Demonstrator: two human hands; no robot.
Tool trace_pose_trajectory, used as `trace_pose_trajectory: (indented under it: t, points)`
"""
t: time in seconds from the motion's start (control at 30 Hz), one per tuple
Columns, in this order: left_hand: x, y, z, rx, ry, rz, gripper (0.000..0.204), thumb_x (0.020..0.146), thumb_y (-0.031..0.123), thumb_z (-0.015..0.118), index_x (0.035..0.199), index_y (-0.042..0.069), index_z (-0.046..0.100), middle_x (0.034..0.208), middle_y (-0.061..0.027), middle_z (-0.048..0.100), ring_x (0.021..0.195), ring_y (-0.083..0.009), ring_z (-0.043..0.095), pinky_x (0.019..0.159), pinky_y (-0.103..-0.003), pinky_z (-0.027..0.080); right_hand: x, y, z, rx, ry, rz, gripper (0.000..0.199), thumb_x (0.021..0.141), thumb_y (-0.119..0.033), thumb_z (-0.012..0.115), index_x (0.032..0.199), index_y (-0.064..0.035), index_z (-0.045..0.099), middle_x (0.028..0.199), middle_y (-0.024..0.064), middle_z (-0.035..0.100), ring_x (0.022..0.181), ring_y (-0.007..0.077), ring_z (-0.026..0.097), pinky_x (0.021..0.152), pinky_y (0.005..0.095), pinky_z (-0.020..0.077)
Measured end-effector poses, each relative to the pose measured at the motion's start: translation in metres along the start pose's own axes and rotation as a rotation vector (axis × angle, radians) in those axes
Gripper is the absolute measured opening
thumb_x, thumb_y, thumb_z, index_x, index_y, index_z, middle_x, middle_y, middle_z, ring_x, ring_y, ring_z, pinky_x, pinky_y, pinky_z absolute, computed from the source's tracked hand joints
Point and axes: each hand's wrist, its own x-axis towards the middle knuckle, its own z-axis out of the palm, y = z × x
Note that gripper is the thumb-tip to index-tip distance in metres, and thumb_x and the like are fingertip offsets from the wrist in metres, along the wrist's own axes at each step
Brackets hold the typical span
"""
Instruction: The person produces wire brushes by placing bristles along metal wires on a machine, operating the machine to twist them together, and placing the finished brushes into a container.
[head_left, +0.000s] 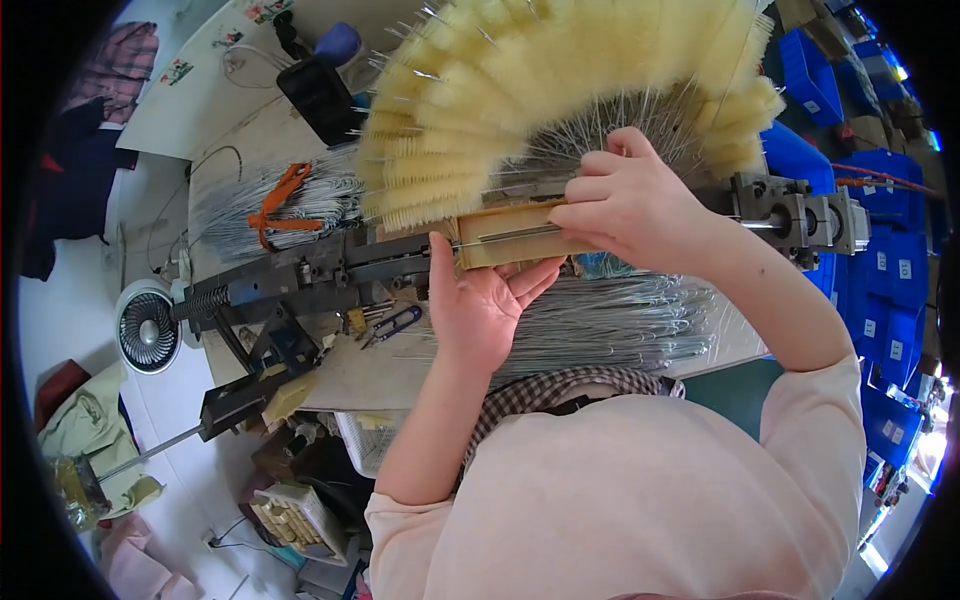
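Workbench [400, 385], pale top, cluttered, runs across the middle of the view; white floor [70, 310] lies to the left with a small round fan [147, 330] standing on it. Blue bins [895, 290] stack along the right edge, several with small white rectangular labels on their fronts; print too small to tell. Upper left, a white sheet [200, 80] carries a few small coloured stickers. A long dark metal machine [300, 275] lies lengthwise on the bench, spring at its left end, grey clamp block [810, 215] at the right.

Fanned bundle of yellow brushes [560, 90] with wire stems spreads above the machine, top centre. Loose wire bundles [610, 325] lie on the bench near the person; another bundle [300, 200] tied with an orange strap sits behind the machine. Black device [320, 95] rests upper left. Small snips [395, 325] lie just below the machine.

Right hand [625, 205] curls its fingers over the brush stems, pinching them against a tan wooden block [505, 240]. Left hand [485, 300] sits just under the block, palm up, fingers spread and relaxed, thumb touching the block's lower edge.
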Motion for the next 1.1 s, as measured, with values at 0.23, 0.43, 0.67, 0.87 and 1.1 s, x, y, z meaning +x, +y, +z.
trace_pose_trajectory:
  t: [0.23, 0.43, 0.67, 0.87, 1.1]
  points:
    - [0.000, -0.001, 0.003, -0.068, 0.043, 0.002, 0.076, 0.087, 0.063, 0.023, 0.134, 0.004, 0.029, 0.129, -0.0190, 0.044, 0.110, -0.0352, 0.052, 0.098, -0.045, 0.033, -0.011, -0.009, -0.024, 0.019, 0.363, 0.130, 0.007, 0.073, -0.015, 0.062, 0.079, -0.0149, 0.059, 0.071, -0.0019, 0.053, 0.073, 0.0197, 0.050, 0.074, 0.0350, 0.0373]
    - [0.002, -0.006, 0.000, -0.024, 0.036, -0.002, 0.077, 0.085, 0.066, 0.029, 0.135, 0.008, 0.031, 0.133, -0.0153, 0.041, 0.117, -0.0362, 0.046, 0.103, -0.044, 0.027, -0.051, -0.058, -0.033, -0.059, 0.174, 0.492, 0.026, 0.072, -0.008, 0.058, 0.098, -0.0064, 0.058, 0.048, 0.0023, 0.046, 0.044, 0.0253, 0.044, 0.049, 0.0358, 0.0362]
    - [0.000, -0.008, -0.006, -0.057, -0.001, 0.036, 0.075, 0.085, 0.065, 0.028, 0.135, 0.009, 0.032, 0.134, -0.0097, 0.039, 0.118, -0.0316, 0.045, 0.104, -0.042, 0.025, -0.055, -0.077, -0.007, -0.203, 0.053, 0.418, 0.064, 0.060, -0.012, 0.058, 0.122, 0.0034, 0.049, 0.050, -0.0026, 0.043, 0.043, 0.0132, 0.044, 0.047, 0.0283, 0.0347]
    - [-0.002, -0.002, 0.003, 0.056, 0.031, 0.000, 0.075, 0.086, 0.064, 0.026, 0.135, 0.006, 0.030, 0.135, -0.0072, 0.036, 0.117, -0.0285, 0.045, 0.102, -0.040, 0.026, -0.051, -0.080, -0.004, -0.160, 0.045, 0.462, 0.063, 0.060, -0.009, 0.057, 0.121, 0.0040, 0.049, 0.050, -0.0015, 0.044, 0.043, 0.0148, 0.045, 0.047, 0.0288, 0.0367]
    - [-0.003, 0.002, 0.009, 0.139, 0.052, -0.023, 0.070, 0.087, 0.061, 0.029, 0.131, 0.006, 0.035, 0.128, -0.0061, 0.042, 0.113, -0.0263, 0.045, 0.092, -0.036, 0.031, -0.051, -0.081, -0.002, -0.160, 0.048, 0.481, 0.063, 0.060, -0.008, 0.057, 0.121, 0.0046, 0.048, 0.050, -0.0002, 0.045, 0.042, 0.0169, 0.046, 0.047, 0.0304, 0.0393]
